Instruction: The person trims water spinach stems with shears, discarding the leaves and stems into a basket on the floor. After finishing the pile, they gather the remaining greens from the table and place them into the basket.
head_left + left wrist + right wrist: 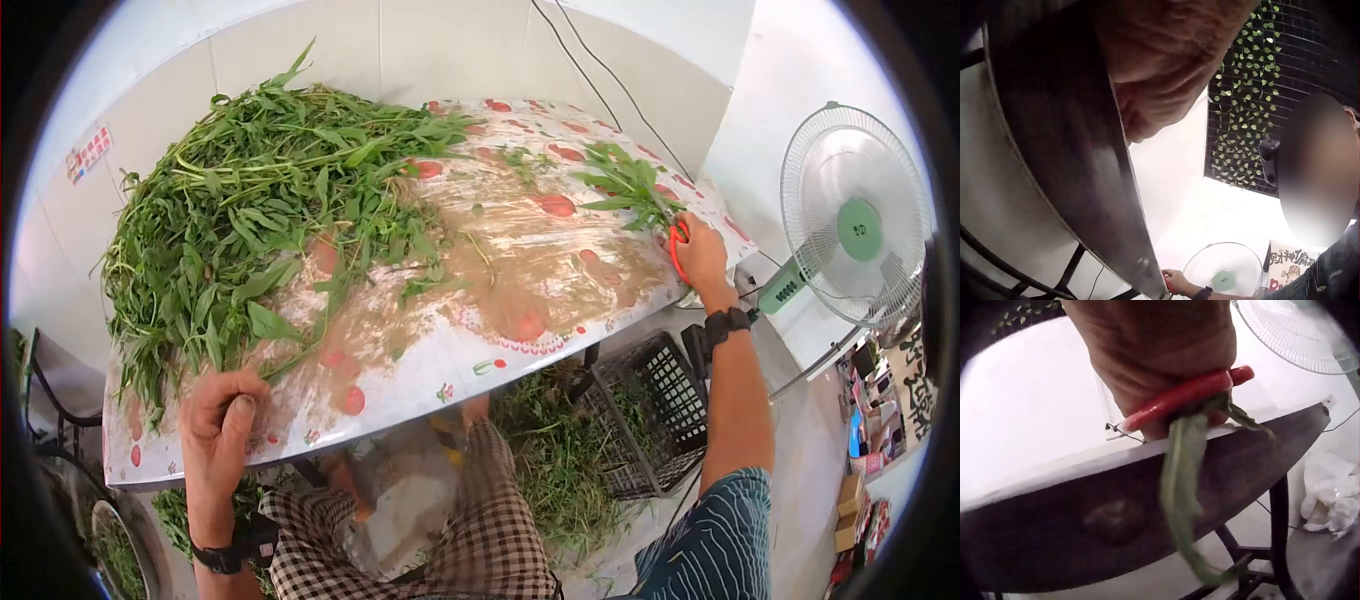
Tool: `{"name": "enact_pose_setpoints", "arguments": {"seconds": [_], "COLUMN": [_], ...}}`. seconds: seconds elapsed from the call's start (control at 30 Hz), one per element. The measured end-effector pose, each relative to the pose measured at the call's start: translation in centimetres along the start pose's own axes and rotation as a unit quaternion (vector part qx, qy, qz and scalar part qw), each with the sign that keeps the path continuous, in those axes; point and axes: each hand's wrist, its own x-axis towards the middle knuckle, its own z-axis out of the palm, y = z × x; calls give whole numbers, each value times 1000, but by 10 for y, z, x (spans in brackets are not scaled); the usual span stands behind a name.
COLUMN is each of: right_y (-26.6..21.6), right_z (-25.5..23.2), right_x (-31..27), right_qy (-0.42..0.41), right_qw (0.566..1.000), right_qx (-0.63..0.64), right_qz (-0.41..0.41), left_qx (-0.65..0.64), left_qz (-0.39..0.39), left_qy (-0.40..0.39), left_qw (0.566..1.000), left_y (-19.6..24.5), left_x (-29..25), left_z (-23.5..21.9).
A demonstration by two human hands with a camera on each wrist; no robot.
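A large heap of leafy green stems [250,190] covers the left of the table. My left hand [222,415] is at the table's front edge beside the heap, fingers loosely curled and thumb apart; a stem runs down close to its fingertips. At the table's right end my right hand [703,252] grips red-handled scissors [679,240], blades pointing away from me. A small bunch of leafy greens [625,185] lies by the blades. In the right wrist view the red handle [1179,400] crosses the palm, and a limp leafy stem [1182,481] hangs below it.
A plastic-covered tablecloth [510,310] is smeared with brown soil. Below the table are a black crate [650,410] and loose cut greens [560,450] on the floor. A standing fan [855,225] is at the right. Cables [610,70] hang down the wall.
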Motion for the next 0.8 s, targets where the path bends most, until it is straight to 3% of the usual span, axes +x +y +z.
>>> {"name": "enact_pose_setpoints", "arguments": {"seconds": [0.17,0.33,0.43,0.5,0.53,0.57,0.6,0.63,0.67,0.7,0.73,0.77,0.8], "right_y": [27,47,70,83,87,96,136,145,108,103,105,107,109], "right_z": [12,6,13,18,15,21,50,54,21,13,11,13,10], "right_x": [21,29,36,32,29,28,35,30,26,25,23,23,22], "right_qy": [-30,-73,-74,-25,-27,-31,22,67,-28,-5,20,78,137], "right_qw": [996,989,991,998,998,999,1000,998,992,990,985,985,982], "right_qx": [-62,-91,-82,-50,-34,-10,-21,13,37,7,-29,-8,9], "right_qz": [50,92,74,38,36,27,1,6,114,140,171,151,133], "left_qx": [-12,4,-13,-15,-4,-52,20,54,55,63,65,61,72], "left_qz": [-41,-13,-40,-80,-63,-132,-102,-35,-47,-20,-41,-60,-18], "left_qy": [-8,-8,-8,-13,-6,-9,0,8,6,12,-2,-19,-15], "left_qw": [999,1000,999,997,998,990,995,998,997,998,997,996,997], "left_y": [8,5,7,2,5,8,5,2,6,2,4,5,3], "left_x": [0,-1,-1,-4,-3,-3,-3,-2,-1,1,0,0,1], "left_z": [2,4,4,-1,2,2,2,1,1,1,0,-1,-1]}}
